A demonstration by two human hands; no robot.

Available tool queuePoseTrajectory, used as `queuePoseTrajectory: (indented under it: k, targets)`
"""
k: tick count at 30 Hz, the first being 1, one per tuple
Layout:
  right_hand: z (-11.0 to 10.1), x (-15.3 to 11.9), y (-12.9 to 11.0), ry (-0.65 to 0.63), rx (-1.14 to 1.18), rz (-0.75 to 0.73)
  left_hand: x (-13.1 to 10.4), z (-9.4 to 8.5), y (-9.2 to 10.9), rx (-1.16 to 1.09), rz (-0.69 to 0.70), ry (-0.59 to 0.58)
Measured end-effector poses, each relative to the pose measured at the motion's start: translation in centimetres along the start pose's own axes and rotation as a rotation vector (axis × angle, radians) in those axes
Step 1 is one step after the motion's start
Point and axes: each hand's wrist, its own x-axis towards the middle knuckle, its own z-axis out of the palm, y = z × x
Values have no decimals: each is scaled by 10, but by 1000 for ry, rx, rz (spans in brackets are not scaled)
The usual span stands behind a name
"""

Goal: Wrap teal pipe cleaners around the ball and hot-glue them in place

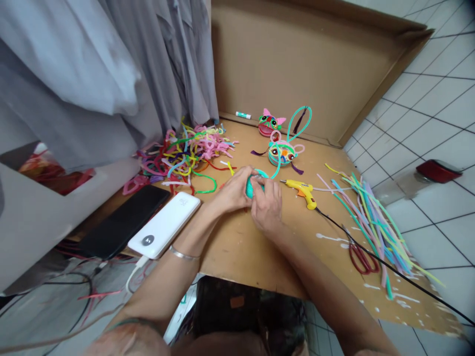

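Both hands meet over the middle of the cardboard-topped table around a small round piece made of teal pipe cleaner (250,189). My left hand (237,190) wraps its left side. On the right, my right hand (266,200) pinches the same piece with bent fingers, covering part of it. A teal strand rises from it toward a finished-looking animal head (281,154) with eyes, pink ears and purple tassels; I cannot tell whether the two are joined. Just right of my hands lies a yellow hot glue gun (302,192), its nozzle pointing left.
Tangled pipe cleaners (193,153) pile up at the back left; straight ones (374,222) lie right, by red-handled scissors (361,257). A red animal head (267,126) and glue stick (243,115) sit behind. A white power bank (166,222) and black phone (126,220) lie left. A black cord (393,269) crosses the right.
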Motion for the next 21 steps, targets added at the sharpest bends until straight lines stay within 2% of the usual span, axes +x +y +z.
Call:
queuePoseTrajectory:
  k: [9,21]
  targets:
    - [1,5,0,-81,-48,81,3,16,-11,-38,43,130]
    - [-4,2,4,-30,168,138,3,13,-9,-62,29,109]
